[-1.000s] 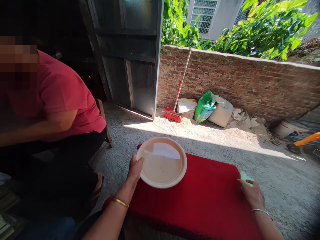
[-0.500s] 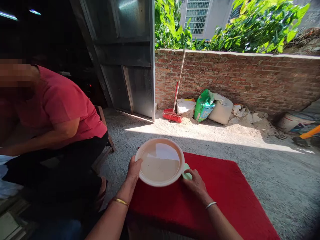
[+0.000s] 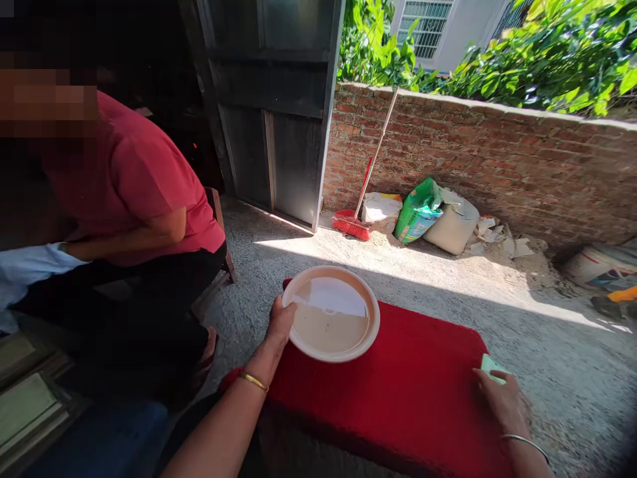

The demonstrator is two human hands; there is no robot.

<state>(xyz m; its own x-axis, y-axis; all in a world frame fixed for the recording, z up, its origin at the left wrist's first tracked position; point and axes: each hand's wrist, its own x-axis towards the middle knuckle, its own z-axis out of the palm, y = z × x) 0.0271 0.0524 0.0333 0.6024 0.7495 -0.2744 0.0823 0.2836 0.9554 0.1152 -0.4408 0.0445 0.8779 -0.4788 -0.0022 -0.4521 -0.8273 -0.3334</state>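
Note:
A pale round plastic basin (image 3: 330,354) with water in it is at the far left part of the red-covered table (image 3: 413,398). Dark specks show in the water, and light reflects off its surface. My left hand (image 3: 280,320) grips the basin's left rim, thumb over the edge. Over by the table's right edge, my right hand (image 3: 505,398) is closed on a pale green flat piece (image 3: 492,366), whose exact kind I cannot make out. My right hand is well apart from the basin.
A person in a red top (image 3: 144,179) sits at the left, with white cloth (image 3: 37,269) at the arm. Beyond the table stand a dark metal door (image 3: 271,133), a red broom (image 3: 352,228), a green sack (image 3: 421,209), a pale sack (image 3: 452,226) and a brick wall (image 3: 497,159).
My right hand has moved away from the basin to the right with the pale green piece. My left hand stays on the rim. The view has turned slightly left.

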